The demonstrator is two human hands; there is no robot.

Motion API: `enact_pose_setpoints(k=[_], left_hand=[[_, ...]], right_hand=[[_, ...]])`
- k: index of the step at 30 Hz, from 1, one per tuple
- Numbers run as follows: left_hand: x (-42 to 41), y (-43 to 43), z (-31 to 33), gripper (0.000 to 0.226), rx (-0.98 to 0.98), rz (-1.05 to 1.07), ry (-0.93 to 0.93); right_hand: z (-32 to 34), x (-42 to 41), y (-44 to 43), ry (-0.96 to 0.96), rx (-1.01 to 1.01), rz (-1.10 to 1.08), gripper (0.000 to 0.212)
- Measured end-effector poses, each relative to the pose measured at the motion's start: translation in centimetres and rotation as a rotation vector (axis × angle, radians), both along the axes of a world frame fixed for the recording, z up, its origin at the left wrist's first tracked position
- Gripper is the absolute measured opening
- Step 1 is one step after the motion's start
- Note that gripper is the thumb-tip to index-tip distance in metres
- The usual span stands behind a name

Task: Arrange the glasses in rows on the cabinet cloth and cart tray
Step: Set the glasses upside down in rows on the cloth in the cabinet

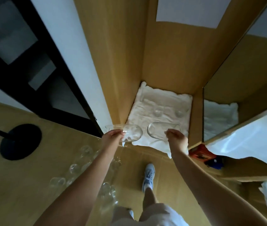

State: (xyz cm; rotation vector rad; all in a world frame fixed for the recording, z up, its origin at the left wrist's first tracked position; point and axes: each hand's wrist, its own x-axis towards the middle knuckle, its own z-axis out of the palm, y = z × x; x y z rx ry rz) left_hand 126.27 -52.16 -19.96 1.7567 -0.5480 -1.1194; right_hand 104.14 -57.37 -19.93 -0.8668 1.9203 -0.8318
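Right now your left hand (114, 136) has its fingers curled round a clear glass (132, 133), gripping it at the front left corner of the open cabinet compartment (121, 75). Your right hand (176, 138) grips a second glass (156, 131) the same way, fingers and thumb closed on its side. The two held glasses sit side by side, near each other but apart, over the front edge of the white cloth (145, 101) that lines the compartment floor. Motion blur makes it impossible to tell whether either one touches the cloth.

Further back on the same cloth, two more glasses stand in a row: one near the middle (157, 112) and one to its right (179, 112). The cloth is rumpled, and its front right corner hangs over the shelf edge below your right wrist.

To the right, behind a dividing panel, another patch of white cloth (219, 118) lies in the neighbouring compartment. Below that panel are a red box (200, 153) and a small blue object (216, 162), with a large pale sheet (243, 144) draped beyond them.

Under your left forearm, a loose cluster of clear glasses (74, 168) spreads down toward your body; what they rest on is unclear. Your light blue shoe (149, 175) is on the wooden floor between your arms. Far left stands a black round base (21, 141) with a pole.
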Motion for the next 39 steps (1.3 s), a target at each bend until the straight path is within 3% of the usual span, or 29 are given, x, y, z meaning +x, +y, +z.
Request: enact_pose_setpoints(k=[4,9,14,20,31,36,39], left_hand=[[0.8,4.5,3.1,0.018,-0.168,-0.025,-0.022],[-1.1,6.4,7.3,0.011,-0.287,-0.129,-0.021],[-5.7,5.7,11.4,0.011,-0.409,-0.139,0.152],[-17.0,4.9,14.8,0.017,-0.435,-0.204,0.433],[-41.0,6.8,19.5,0.009,-0.464,-0.369,0.549],[-46.6,6.9,21.6,0.005,-0.465,-0.286,0.683],[-48.3,5.9,22.4,0.008,-0.411,-0.226,0.845]], right_hand=[[2.4,1.0,5.3,-0.181,-0.160,-0.088,0.014],[5.8,-2.0,9.2,-0.232,-0.274,-0.178,0.012],[10.2,-7.1,11.0,-0.266,-0.424,-0.269,0.007],[15.2,-16.7,14.7,-0.298,-0.615,-0.471,0.006],[20.7,-36.7,16.0,-0.257,-0.767,-0.650,0.009],[21.9,-42.0,16.1,-0.310,-0.807,-0.676,0.010],[22.5,-44.0,15.3,-0.444,-0.808,-0.708,0.018]])
